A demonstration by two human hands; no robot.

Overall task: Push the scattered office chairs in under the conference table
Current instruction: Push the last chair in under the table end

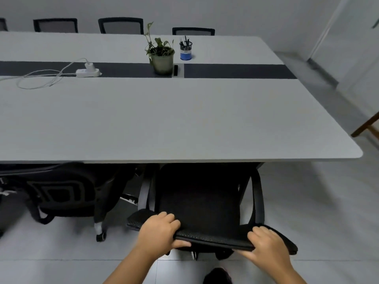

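Note:
A black mesh office chair (201,199) stands right in front of me, its seat partly under the near edge of the long grey conference table (164,119). My left hand (162,230) grips the top of its backrest on the left. My right hand (266,242) grips the same top edge on the right. A second black chair (61,191) sits to the left, turned sideways, its top tucked under the table edge.
Several black chairs (121,25) line the table's far side. On the table stand a potted plant (161,56), a pen holder (185,50) and a white power strip (88,71) with a cable. A wooden leg (367,126) shows at far right. My shoe (217,275) is behind the chair.

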